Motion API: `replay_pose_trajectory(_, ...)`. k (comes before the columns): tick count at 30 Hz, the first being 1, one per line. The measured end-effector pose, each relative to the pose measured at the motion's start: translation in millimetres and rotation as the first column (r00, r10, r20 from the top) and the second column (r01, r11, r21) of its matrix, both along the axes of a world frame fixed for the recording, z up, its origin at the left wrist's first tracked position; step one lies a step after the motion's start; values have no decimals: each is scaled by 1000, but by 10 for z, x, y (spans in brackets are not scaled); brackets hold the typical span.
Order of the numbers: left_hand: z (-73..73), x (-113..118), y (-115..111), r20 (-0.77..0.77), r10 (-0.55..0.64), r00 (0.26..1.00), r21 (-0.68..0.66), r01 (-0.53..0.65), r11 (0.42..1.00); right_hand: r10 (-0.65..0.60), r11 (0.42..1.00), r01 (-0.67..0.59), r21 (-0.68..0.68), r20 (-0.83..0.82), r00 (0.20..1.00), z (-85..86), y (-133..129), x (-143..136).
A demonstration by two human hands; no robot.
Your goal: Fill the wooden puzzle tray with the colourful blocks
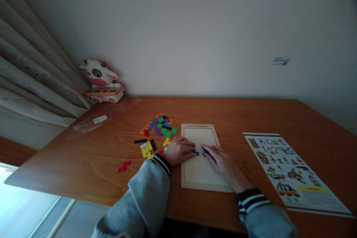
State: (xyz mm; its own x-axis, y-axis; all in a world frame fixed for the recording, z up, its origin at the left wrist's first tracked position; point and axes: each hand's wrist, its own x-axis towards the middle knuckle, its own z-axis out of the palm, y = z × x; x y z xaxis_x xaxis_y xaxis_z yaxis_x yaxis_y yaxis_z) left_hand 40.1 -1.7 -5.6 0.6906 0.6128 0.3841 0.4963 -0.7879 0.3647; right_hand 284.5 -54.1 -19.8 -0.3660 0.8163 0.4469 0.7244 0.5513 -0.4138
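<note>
A pale wooden puzzle board [205, 180] with a raised frame lies in front of me. Over its left edge reaches my left hand [180, 150], its fingertips closed on a blue puzzle piece [196, 153] at the board's upper middle. From the right comes my right hand [223, 160], thumb and fingers pinching another blue puzzle piece [205, 150] just above or on the board. Part of each blue piece is hidden by my fingers. Colourful puzzle pieces [160, 125] are heaped left of the board, with yellow pieces [146, 149] nearer to my left sleeve.
A red piece [124, 166] lies apart on the left of the wooden table [223, 113]. On the right is a printed pattern sheet [295, 171]. A cow toy with a keyboard [102, 81] stands by the curtain [36, 55], near a clear plastic bag [89, 124].
</note>
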Motion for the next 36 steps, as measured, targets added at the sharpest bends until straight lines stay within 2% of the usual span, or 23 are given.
replay_pose_trajectory(9, -8, 43, -16, -13, 34, 999, -1, -34, 999, -105, 994, 107, 28, -70, 992, -54, 31, -149)
replay_pose_trajectory(17, -1, 29, -16, 15, 33, 999, -7, -33, 999, 13, 994, -23, -104, -102, 995, 24, -18, -23)
replay_pose_trajectory(24, 21, 24, -35, 25, 32, 999, -23, -32, 999, -42, 995, 27, -98, -149, 988, -71, 26, -48)
replay_pose_trajectory(36, 10, 13, -17, 57, -40, 998, 17, 39, 999, -33, 998, 25, -54, -147, 989, -34, 6, -45)
